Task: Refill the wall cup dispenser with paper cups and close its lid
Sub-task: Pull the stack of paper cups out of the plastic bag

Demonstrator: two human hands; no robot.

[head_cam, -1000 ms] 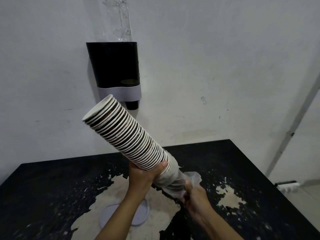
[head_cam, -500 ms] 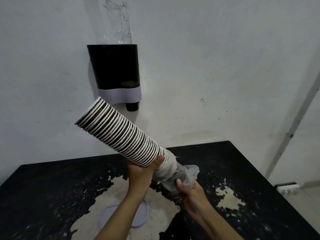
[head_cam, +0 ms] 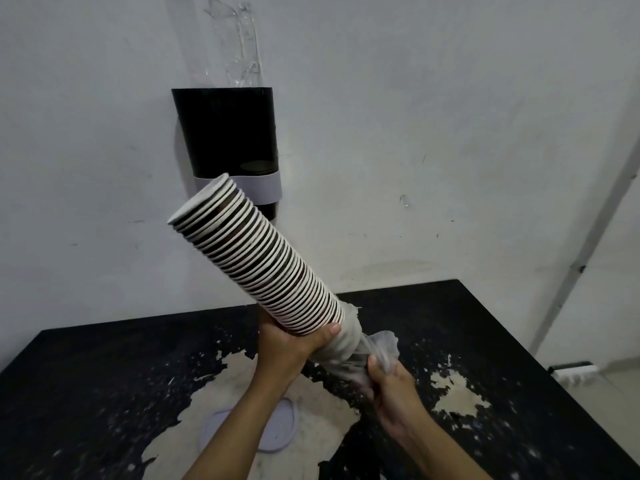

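A long stack of paper cups (head_cam: 256, 254) with white rims and dark sides tilts up to the left, its open end in front of the wall cup dispenser (head_cam: 227, 133). The dispenser is a dark tube with a pale band and a cup bottom showing below; its top stands open. My left hand (head_cam: 291, 344) grips the stack's lower end. My right hand (head_cam: 391, 386) holds the clear plastic sleeve (head_cam: 360, 348) bunched around the bottom cups. The pale round lid (head_cam: 280, 431) lies flat on the table under my left forearm.
A black table (head_cam: 104, 393) with worn, peeling beige patches stands against the white wall. Torn clear plastic (head_cam: 239, 39) clings to the wall above the dispenser. A grey conduit (head_cam: 588, 244) runs down the wall at right, with a white power strip (head_cam: 573, 370) on the floor.
The stack has tipped a little more upright and its upper end rose toward the dispenser's band. My right hand has drawn the sleeve farther down off the cups.
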